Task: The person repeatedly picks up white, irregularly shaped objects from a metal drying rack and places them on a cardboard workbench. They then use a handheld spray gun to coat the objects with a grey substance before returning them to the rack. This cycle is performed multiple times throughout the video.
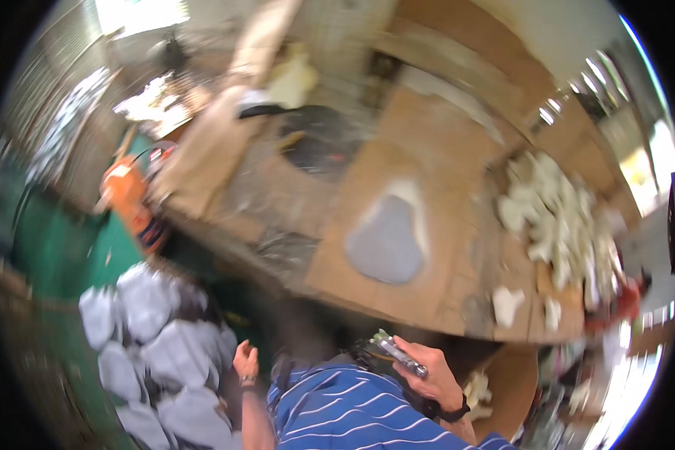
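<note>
My right hand (429, 373) is closed around a silver metal spray gun (399, 355), held in front of my body near the table's front edge. My left hand (246, 361) hangs low beside the pile of grey padded pieces (180, 349), its fingers loosely bent and apart with nothing in them. A single grey rounded piece (385, 241) lies flat on the cardboard-covered table (435, 180), with a whitish patch around its upper and right edges. Both hands are away from it.
Cream-coloured pieces (547, 214) are heaped on the table's right side, with small ones near its front edge. A black object (315, 139) lies at the back left. An orange container (127, 199) stands left of the table. Below right is a cardboard box (516, 386).
</note>
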Demonstrator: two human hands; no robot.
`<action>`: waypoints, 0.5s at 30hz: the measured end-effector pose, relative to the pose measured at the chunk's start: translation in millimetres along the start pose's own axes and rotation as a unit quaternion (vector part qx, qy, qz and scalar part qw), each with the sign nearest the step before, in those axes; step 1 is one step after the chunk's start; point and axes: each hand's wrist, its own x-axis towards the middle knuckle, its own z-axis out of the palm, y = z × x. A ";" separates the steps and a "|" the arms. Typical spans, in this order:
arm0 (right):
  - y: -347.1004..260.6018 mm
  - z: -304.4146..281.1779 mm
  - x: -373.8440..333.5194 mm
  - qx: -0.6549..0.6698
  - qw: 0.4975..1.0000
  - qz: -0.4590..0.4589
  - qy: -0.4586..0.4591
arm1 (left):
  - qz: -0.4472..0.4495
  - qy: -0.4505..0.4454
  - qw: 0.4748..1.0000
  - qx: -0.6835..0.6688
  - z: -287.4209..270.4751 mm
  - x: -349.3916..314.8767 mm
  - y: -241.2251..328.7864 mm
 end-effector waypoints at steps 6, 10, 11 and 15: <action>-6.5 -39.5 -54.1 -0.013 0.977 0.102 0.186 | -0.300 -0.210 0.906 -0.211 -7.4 25.7 -99.8; 16.7 -56.3 -52.4 0.008 0.945 0.102 0.310 | -0.401 -0.427 0.698 -0.412 -17.0 61.8 -122.4; 17.9 -55.8 -56.1 0.013 0.945 0.113 0.307 | -0.408 -0.352 0.788 -0.300 -13.9 64.9 -112.6; 27.2 -58.3 -69.2 0.031 0.964 0.130 0.230 | -0.362 -0.311 0.834 -0.276 0.3 79.5 -94.8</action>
